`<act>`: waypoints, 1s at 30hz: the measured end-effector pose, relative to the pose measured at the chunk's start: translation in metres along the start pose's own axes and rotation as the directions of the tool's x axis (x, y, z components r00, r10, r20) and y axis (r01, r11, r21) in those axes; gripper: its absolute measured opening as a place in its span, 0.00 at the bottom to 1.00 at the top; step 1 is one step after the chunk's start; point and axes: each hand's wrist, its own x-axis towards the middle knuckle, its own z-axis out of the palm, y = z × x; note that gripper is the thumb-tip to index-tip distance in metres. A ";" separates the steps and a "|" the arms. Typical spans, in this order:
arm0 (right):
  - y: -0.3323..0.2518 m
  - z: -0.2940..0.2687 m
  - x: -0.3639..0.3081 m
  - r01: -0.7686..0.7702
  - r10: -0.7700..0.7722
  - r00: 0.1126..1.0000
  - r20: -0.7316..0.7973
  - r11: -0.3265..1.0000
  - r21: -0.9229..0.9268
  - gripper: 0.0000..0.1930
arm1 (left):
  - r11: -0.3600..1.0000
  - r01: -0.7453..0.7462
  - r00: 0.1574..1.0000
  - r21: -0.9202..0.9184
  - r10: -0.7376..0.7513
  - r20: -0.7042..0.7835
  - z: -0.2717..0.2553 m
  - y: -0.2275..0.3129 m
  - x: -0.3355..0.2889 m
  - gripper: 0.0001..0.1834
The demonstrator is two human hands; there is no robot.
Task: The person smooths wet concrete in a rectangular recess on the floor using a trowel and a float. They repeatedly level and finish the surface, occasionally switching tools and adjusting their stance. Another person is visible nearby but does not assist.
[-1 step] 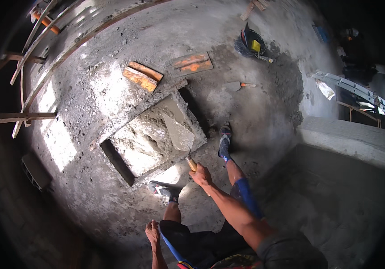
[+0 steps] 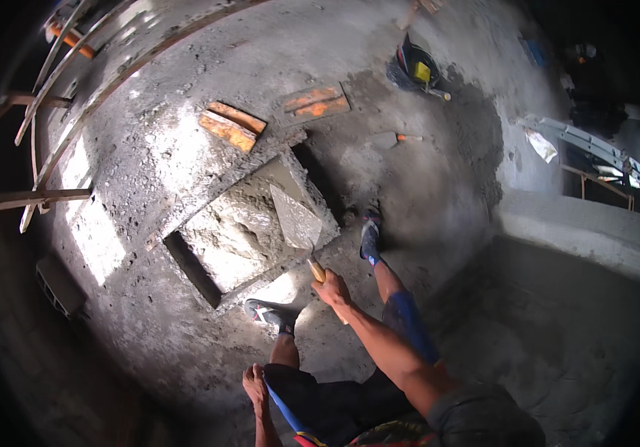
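My right hand [image 2: 332,286] is closed round the wooden handle of a large pointed trowel [image 2: 294,217]. The blade lies on wet grey mortar [image 2: 234,231] at the right part of a rectangular mixing box, near the box's rim [image 2: 316,179]. Mortar is heaped unevenly in the box, with a bright sunlit patch. At the lower left, my left hand [image 2: 255,386] rests beside my left knee, fingers loosely bent and holding nothing that I can see.
Beyond the box lie two wooden floats [image 2: 232,127] [image 2: 315,103] and a smaller trowel [image 2: 394,139]. A dark bucket [image 2: 414,68] with something yellow inside stands farther back. Wooden poles [image 2: 33,200] fill the far left; a concrete ledge [image 2: 558,223] runs along the right. A hollow block [image 2: 59,287] sits at left.
The view has shifted very slightly. My hands and the trowel keep practically the same places.
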 end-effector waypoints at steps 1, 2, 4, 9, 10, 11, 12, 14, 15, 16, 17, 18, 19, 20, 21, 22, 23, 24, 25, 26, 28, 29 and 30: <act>0.006 -0.010 -0.001 -0.107 0.102 0.992 0.074 0.992 0.070 0.24 | 0.993 -0.102 0.994 0.053 0.104 -0.031 0.013 0.016 -0.012 0.29; 0.009 -0.028 0.001 -0.135 0.116 0.980 0.164 0.984 0.113 0.25 | 0.973 -0.143 0.990 0.182 0.141 0.023 0.025 0.034 -0.026 0.23; 0.011 -0.066 0.004 -0.133 0.093 0.977 0.191 0.969 0.209 0.25 | 0.977 -0.130 0.991 0.170 0.124 0.047 0.045 0.064 -0.048 0.27; 0.009 -0.131 0.015 -0.143 0.064 0.965 0.254 0.940 0.308 0.24 | 0.977 -0.150 0.981 0.149 0.129 0.143 0.055 0.112 -0.060 0.29; 0.012 -0.137 0.023 -0.161 0.081 0.965 0.248 0.933 0.323 0.24 | 0.978 -0.138 0.984 0.155 0.119 0.130 0.055 0.116 -0.056 0.29; 0.018 -0.142 0.032 -0.146 0.053 0.965 0.257 0.921 0.360 0.23 | 0.975 -0.154 0.983 0.158 0.135 0.124 0.052 0.117 -0.053 0.28; 0.025 -0.146 0.043 -0.145 0.046 0.963 0.264 0.919 0.368 0.23 | 0.981 -0.132 0.988 0.141 0.118 0.103 0.050 0.118 -0.047 0.27; 0.044 -0.152 0.063 -0.135 0.034 0.965 0.261 0.915 0.381 0.23 | 0.990 -0.083 0.994 0.116 0.074 0.083 0.043 0.115 -0.041 0.26; 0.054 -0.157 0.073 -0.147 0.045 0.961 0.273 0.919 0.365 0.23 | 0.992 -0.075 0.995 0.102 0.068 0.069 0.041 0.112 -0.039 0.25; 0.062 -0.162 0.085 -0.183 0.081 0.957 0.278 0.914 0.362 0.23 | 0.982 -0.084 0.996 0.171 0.076 0.052 0.038 0.109 -0.038 0.24; 0.071 -0.166 0.095 -0.334 0.199 0.917 0.346 0.858 0.390 0.22 | 0.978 -0.073 0.995 0.193 0.059 0.082 0.037 0.106 -0.036 0.24; 0.077 -0.173 0.106 -0.440 0.245 0.865 0.437 0.790 0.427 0.22 | 0.973 -0.076 0.994 0.220 0.058 0.089 0.036 0.104 -0.036 0.24; 0.084 -0.176 0.107 -0.267 0.163 0.954 0.253 0.847 0.460 0.21 | 0.966 -0.078 0.994 0.246 0.056 0.094 0.036 0.101 -0.034 0.24; 0.086 -0.183 0.118 -0.364 0.248 0.921 0.300 0.820 0.442 0.17 | 0.947 -0.135 0.989 0.292 0.114 0.090 0.036 0.099 -0.036 0.25; 0.090 -0.191 0.122 -0.375 0.147 0.903 0.403 0.726 0.576 0.27 | 0.944 -0.167 0.985 0.283 0.150 0.082 0.037 0.098 -0.034 0.26; 0.088 -0.196 0.129 -0.325 0.149 0.926 0.348 0.784 0.529 0.27 | 0.937 -0.187 0.981 0.295 0.165 0.098 0.038 0.096 -0.036 0.26; 0.086 -0.204 0.135 -0.287 0.177 0.944 0.279 0.858 0.425 0.27 | 0.924 -0.151 0.986 0.351 0.114 0.124 0.039 0.094 -0.036 0.26; 0.081 -0.211 0.141 -0.255 0.198 0.965 0.173 0.869 0.424 0.26 | 0.924 -0.185 0.982 0.335 0.157 0.109 0.040 0.091 -0.041 0.27; 0.073 -0.220 0.151 -0.187 0.146 0.978 0.146 0.926 0.328 0.26 | 0.919 -0.202 0.979 0.339 0.183 0.089 0.040 0.088 -0.043 0.27; 0.063 -0.228 0.161 -0.137 0.105 0.988 0.117 0.941 0.310 0.26 | 0.909 -0.218 0.976 0.354 0.209 0.066 0.040 0.084 -0.049 0.28; 0.038 -0.244 0.190 -0.025 0.011 0.998 0.062 0.975 0.220 0.25 | 0.916 -0.135 0.991 0.379 0.129 0.042 0.043 0.072 -0.060 0.30; 0.021 -0.249 0.209 0.037 -0.045 0.998 0.045 0.985 0.167 0.25 | 0.914 -0.035 0.999 0.404 0.019 0.044 0.047 0.065 -0.065 0.31; 0.000 -0.251 0.232 0.144 -0.145 0.989 0.013 0.988 0.062 0.24 | 0.875 0.144 0.981 0.462 -0.189 0.051 0.054 0.058 -0.070 0.38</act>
